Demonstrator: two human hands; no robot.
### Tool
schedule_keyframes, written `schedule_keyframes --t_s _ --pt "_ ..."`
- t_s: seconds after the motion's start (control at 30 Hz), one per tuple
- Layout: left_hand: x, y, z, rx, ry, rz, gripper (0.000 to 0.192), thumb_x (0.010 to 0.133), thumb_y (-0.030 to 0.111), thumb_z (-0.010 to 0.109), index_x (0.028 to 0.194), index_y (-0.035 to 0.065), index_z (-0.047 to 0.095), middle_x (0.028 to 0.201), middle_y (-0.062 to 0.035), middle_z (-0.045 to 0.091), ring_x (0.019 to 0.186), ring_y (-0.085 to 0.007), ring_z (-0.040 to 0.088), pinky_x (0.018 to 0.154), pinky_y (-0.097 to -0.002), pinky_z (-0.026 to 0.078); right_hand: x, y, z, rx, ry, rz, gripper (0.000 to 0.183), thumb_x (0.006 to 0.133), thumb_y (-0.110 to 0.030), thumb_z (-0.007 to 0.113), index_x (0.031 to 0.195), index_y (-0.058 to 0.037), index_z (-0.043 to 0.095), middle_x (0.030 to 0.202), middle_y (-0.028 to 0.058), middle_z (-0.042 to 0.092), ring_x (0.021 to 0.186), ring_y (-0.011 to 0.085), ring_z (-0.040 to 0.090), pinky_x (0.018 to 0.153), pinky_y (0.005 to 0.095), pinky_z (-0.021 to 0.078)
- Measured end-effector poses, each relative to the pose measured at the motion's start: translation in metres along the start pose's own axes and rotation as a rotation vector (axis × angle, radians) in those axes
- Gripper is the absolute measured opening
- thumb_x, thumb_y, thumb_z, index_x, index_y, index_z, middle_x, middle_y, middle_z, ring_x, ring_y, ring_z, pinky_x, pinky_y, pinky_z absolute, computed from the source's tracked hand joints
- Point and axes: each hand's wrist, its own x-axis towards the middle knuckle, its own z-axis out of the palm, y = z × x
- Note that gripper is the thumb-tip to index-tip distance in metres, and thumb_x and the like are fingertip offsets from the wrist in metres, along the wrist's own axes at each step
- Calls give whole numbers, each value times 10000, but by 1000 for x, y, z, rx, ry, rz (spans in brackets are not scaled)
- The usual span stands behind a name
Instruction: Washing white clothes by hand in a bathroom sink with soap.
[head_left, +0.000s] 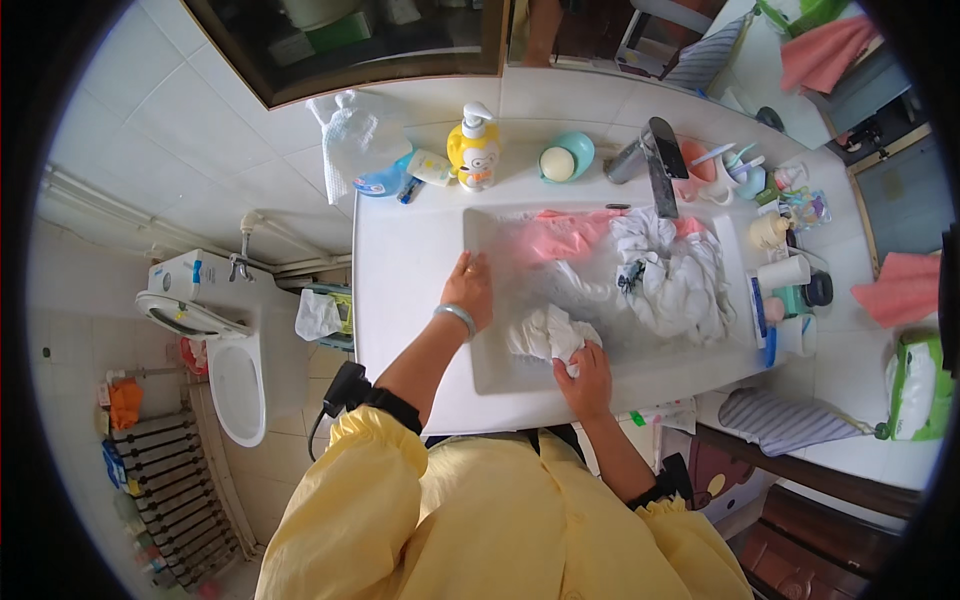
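A rectangular white sink basin (480, 371) holds cloudy, sudsy water. At its left rim rests my left hand (469, 289), with a bangle on the wrist; its fingertips are partly hidden, and no cloth shows in it. My right hand (587, 379) grips the lower right edge of a bunched white cloth (551, 334) near the basin's front. Farther back, a pink cloth (574, 232) lies half under the water. A large heap of wet white fabric (679, 285) with a dark print fills the right side, below the black-topped faucet (660, 169).
Behind the basin stand a yellow pump bottle (474, 154) and a teal soap dish (577, 154) with a round soap. Cups with toothbrushes (724, 169) and toiletries crowd the right counter (817, 225). A toilet (238, 382) is at left. A striped cloth (795, 424) hangs at right.
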Motion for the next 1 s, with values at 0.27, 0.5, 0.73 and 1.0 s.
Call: schedule_keyframes --t_s 0.27,0.5,0.73,1.0 --pt "-26 80 16 -686 -129 -213 486 857 220 483 1301 22 497 1306 -191 517 1262 -318 442 1088 -436 292 24 -23 14 27 -383 122 688 655 -149 740 1290 -105 481 1139 183 510 1068 363 488 920 454 400" --pt "-7 77 29 -1188 -389 -216 677 873 372 532 1397 1 317 1288 -230 521 1230 -372 458 1051 -397 337 54 23 97 -307 -501 162 548 723 -100 696 1239 -72 513 1147 177 539 1060 326 531 893 430 422" --pt "-8 86 5 -2651 -301 -429 890 837 752 338 1437 97 280 1469 -139 317 1250 -358 435 1043 -446 361 124 -42 5 1390 -244 1000 478 733 -11 624 1203 -3 540 1148 150 594 1047 265 591 848 365 497" --pt "-14 62 -84 -2955 56 -181 971 795 815 252 1443 93 245 1329 -165 465 1203 -328 494 1010 -466 409 94 -82 -59 1219 -58 474 504 795 13 579 1293 0 500 1314 152 442 1189 244 476 968 333 403"
